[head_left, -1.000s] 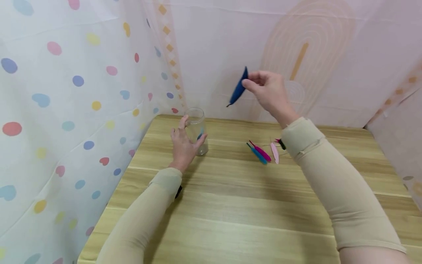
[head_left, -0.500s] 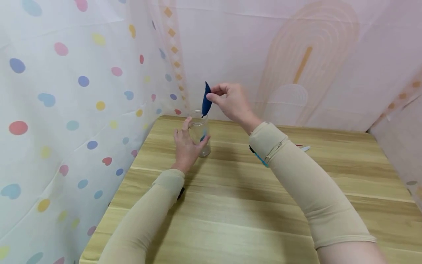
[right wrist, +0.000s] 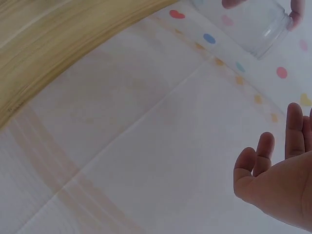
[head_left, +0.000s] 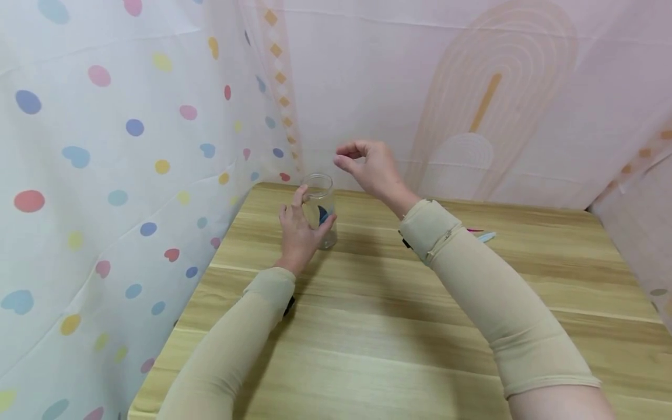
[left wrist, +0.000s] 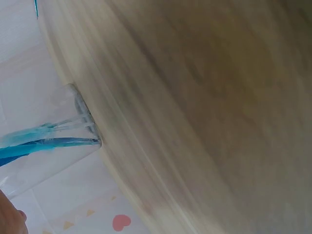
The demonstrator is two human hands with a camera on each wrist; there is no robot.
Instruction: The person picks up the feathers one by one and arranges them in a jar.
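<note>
Dropped from the right hand (head_left: 367, 166), now empty and loosely open, the blue feather (head_left: 324, 214) stands inside the jar (head_left: 320, 210) that the left hand (head_left: 297, 233) grips just below.

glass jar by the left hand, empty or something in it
Not empty. The glass jar stands upright on the table, gripped by the left hand, and blue feathers show through its wall.

you've got a wooden table (head_left: 399, 326), light grain, set into the corner. a glass jar (head_left: 321, 210) stands upright on it near the far left corner. a few feathers (head_left: 484, 235) lie flat toward the far right.
</note>
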